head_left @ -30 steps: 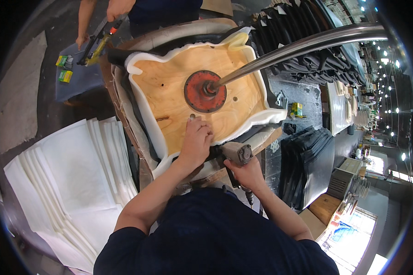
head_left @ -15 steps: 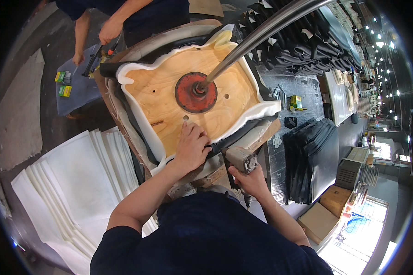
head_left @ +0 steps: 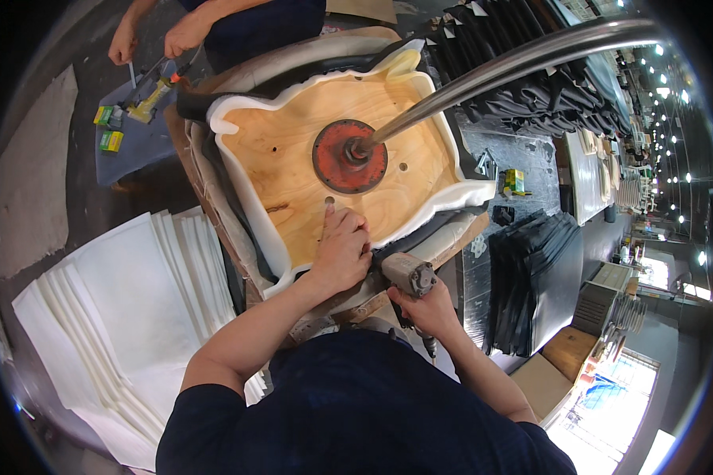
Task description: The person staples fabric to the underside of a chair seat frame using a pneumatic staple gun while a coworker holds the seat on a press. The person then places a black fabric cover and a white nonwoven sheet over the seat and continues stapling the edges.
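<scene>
Plywood seat base [head_left: 293,166], edged in white foam, lies underside up on the bench, clamped by a red disc [head_left: 349,156]. Left hand [head_left: 341,253] presses flat, fingers together, at its near edge; right hand [head_left: 428,309] is wrapped round a pneumatic stapler [head_left: 408,273]. Fastening looks underway; the next shot needs the nose seated squarely on that edge.

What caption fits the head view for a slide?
Left hand flat on a plywood seat base, right hand gripping a pneumatic stapler at its foam-wrapped edge.

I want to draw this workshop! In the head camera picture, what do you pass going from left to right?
Stack of white sheets → pale plywood seat board → round red metal plate → grey handheld power tool → pile of black pieces.
</scene>
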Demonstrator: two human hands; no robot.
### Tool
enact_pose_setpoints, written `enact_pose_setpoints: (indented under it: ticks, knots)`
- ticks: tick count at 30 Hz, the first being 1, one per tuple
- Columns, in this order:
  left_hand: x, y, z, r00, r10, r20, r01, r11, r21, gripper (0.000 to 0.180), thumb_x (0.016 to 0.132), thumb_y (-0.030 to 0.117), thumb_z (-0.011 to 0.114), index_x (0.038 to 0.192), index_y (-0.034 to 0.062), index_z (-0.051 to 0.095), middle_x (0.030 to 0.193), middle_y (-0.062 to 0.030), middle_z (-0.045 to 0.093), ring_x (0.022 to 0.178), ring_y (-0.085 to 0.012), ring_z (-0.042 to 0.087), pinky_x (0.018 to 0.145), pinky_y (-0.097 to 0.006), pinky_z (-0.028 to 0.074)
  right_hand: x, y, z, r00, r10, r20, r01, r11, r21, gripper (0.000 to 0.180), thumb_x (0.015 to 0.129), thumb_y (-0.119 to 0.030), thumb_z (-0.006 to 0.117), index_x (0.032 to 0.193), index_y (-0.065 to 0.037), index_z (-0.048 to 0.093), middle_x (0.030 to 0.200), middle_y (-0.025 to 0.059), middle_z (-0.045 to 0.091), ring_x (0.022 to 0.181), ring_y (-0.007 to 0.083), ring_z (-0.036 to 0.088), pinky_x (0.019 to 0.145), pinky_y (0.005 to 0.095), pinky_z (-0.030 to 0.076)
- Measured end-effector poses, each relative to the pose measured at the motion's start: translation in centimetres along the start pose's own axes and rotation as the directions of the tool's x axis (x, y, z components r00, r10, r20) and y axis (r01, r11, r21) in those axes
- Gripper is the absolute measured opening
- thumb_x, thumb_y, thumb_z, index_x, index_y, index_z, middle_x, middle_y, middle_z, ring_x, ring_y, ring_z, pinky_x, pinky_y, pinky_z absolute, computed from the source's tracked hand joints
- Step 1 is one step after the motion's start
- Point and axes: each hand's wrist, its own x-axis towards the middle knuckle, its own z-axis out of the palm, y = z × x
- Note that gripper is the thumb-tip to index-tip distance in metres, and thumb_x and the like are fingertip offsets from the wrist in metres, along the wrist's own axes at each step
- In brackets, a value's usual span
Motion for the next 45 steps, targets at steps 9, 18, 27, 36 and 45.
enact_pose_setpoints:
  ticks: [9,18,27,36,45]
  knots:
    - [0.3,0.3,-0.3,1.0,-0.008,0.0,0.008,1.0,0.002,0.018,0.076,0.005,0.082,0.083,0.0085,0.066,0.118,-0.0097,0.057,0.13,-0.035,0.053,0.134,-0.067,0.018,1.2,-0.1,0.2,0.985,-0.169,-0.04,0.157,0.965,-0.208,0.061,0.096,-0.018,0.086,0.152,-0.003,0.066,0.1,0.0049,0.077,0.067,0.0091,0.065,0.063,0.031,0.055]
    - [0.1,0.3,0.0,0.999,0.001,-0.048,-0.001,1.0,-0.004,0.015,0.077,0.002,0.077,0.085,0.0075,0.065,0.119,-0.0101,0.058,0.131,-0.0363,0.052,0.132,-0.066,0.021,1.6,-0.8,0.5,0.985,-0.162,-0.055,0.145,0.961,-0.236,0.055,0.095,-0.018,0.085,0.145,-0.002,0.07,0.103,0.007,0.079,0.07,0.011,0.066,0.065,0.032,0.057]
    - [-0.6,-0.7,-0.8,0.999,0.021,0.029,-0.021,1.0,0.009,0.025,0.081,0.002,0.075,0.106,0.0032,0.073,0.132,-0.0156,0.059,0.142,-0.0431,0.048,0.134,-0.069,0.02,2.8,0.0,0.4,0.949,-0.314,-0.041,0.294,0.922,-0.252,0.04,0.097,-0.016,0.084,0.133,0.0,0.074,0.092,0.0039,0.074,0.064,0.0118,0.065,0.059,0.0318,0.054]
    - [-3.4,2.1,-2.6,0.972,-0.191,0.139,0.127,0.919,0.374,0.1,0.09,0.053,0.084,0.171,0.0097,0.043,0.183,-0.0235,0.025,0.171,-0.052,0.008,0.137,-0.068,0.008,-0.3,1.9,-0.8,0.993,-0.039,-0.111,0.055,0.988,0.146,0.035,0.101,-0.018,0.084,0.128,0.002,0.074,0.085,0.0024,0.073,0.06,0.0103,0.065,0.055,0.0303,0.053]
    - [-3.0,1.7,-0.6,0.98,-0.201,-0.002,0.187,0.907,0.377,0.084,0.098,0.052,0.075,0.17,0.0185,0.048,0.183,-0.0162,0.027,0.172,-0.0448,0.012,0.138,-0.066,0.005,-0.8,1.5,0.4,0.998,-0.052,-0.03,0.054,0.997,0.049,0.06,0.1,-0.018,0.086,0.153,-0.003,0.063,0.092,0.0009,0.075,0.063,0.0075,0.063,0.058,0.0285,0.053]
